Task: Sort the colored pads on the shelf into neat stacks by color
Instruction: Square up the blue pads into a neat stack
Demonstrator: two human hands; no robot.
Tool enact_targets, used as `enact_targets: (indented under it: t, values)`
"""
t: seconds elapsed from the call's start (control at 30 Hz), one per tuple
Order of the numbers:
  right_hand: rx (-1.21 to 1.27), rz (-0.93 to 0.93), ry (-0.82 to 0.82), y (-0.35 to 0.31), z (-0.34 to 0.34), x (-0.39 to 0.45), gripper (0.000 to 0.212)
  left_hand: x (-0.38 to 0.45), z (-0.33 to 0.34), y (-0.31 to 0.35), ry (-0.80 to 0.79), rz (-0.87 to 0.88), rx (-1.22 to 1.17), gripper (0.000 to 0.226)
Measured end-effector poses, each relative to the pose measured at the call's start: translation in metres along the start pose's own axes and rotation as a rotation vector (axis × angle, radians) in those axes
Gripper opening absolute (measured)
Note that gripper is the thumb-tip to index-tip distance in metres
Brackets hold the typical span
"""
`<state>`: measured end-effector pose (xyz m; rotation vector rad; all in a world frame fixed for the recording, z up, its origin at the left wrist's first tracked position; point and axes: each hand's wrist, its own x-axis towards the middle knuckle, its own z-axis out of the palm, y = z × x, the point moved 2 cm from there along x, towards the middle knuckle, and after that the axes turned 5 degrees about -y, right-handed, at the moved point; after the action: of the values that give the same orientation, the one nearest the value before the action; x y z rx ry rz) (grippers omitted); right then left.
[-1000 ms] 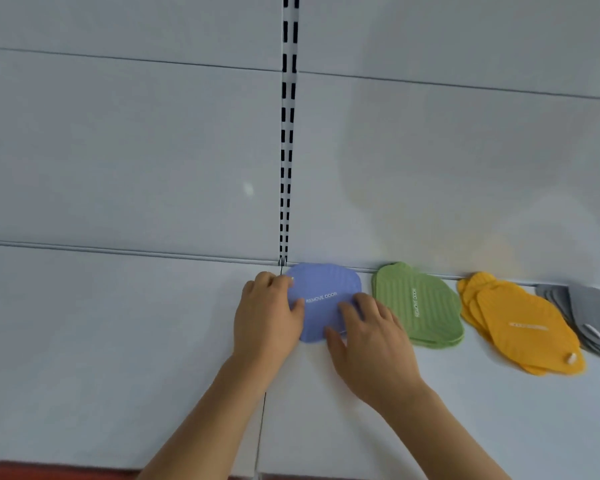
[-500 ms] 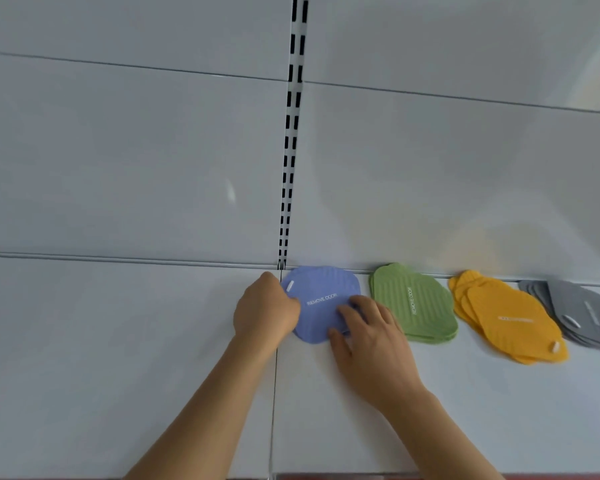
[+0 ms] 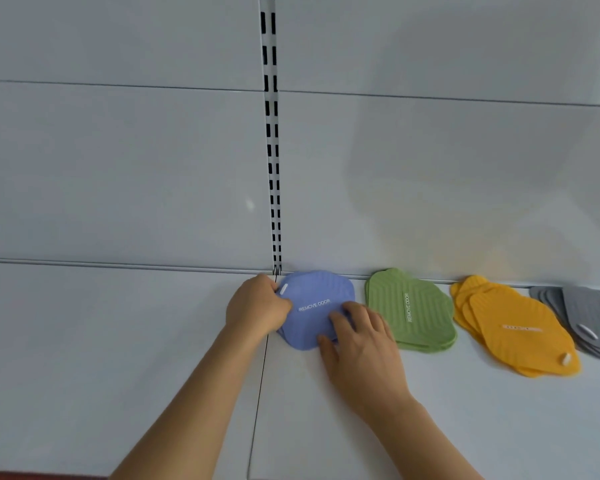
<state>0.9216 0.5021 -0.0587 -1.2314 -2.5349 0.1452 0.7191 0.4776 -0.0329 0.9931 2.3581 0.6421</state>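
Squaring blue pad stack [image 3: 314, 308] at shelf [image 3: 118, 341] back edge, beside slotted upright [image 3: 271, 133]
Head view: left hand [image 3: 257, 308] curled round stack's left rim, right hand [image 3: 361, 344] fingers flat on near-right corner, likely pressing edges into line
Green stack [image 3: 409, 308] just right, tidy; yellow stack [image 3: 513, 327] and grey stack [image 3: 589, 320] fanned, likely need straightening

Ribbed matt blue pads [image 3: 314, 308] – smooth, glossy shelf [image 3: 118, 341].
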Motion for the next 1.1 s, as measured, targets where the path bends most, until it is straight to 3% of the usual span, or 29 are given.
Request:
enact_targets:
  t: [0.2,0.4,0.5,0.6,0.73,0.8,0.97,1.1]
  values:
    - [0.019,-0.004,-0.004,-0.001,-0.001,0.000,0.038,-0.012,0.005,0.003,0.171,0.139,-0.098,0.016]
    - [0.020,-0.016,-0.057,0.000,-0.004,0.002,0.036,-0.046,0.016,0.008,0.125,0.425,-0.180,0.018]
    - [0.029,-0.038,-0.088,0.000,-0.010,0.003,0.036,-0.056,0.011,0.005,0.109,0.473,-0.201,0.021]
    - [0.080,-0.073,-0.058,0.005,-0.022,0.008,0.031,-0.064,-0.012,-0.002,0.239,0.439,-0.259,0.025]
    - [0.116,-0.063,-0.015,0.011,-0.038,0.029,0.027,-0.064,-0.059,-0.036,0.463,0.230,-0.502,0.015]
    - [0.118,-0.096,-0.076,0.011,-0.040,0.040,0.032,-0.058,-0.070,-0.055,0.431,0.152,-0.528,0.010]
    - [0.080,-0.274,-0.444,-0.013,-0.028,0.047,0.060,-0.049,-0.068,-0.081,0.364,0.036,-0.450,0.010]
    - [0.057,-0.248,-0.392,-0.016,-0.017,0.049,0.063,-0.050,-0.063,-0.087,0.344,0.000,-0.517,0.015]
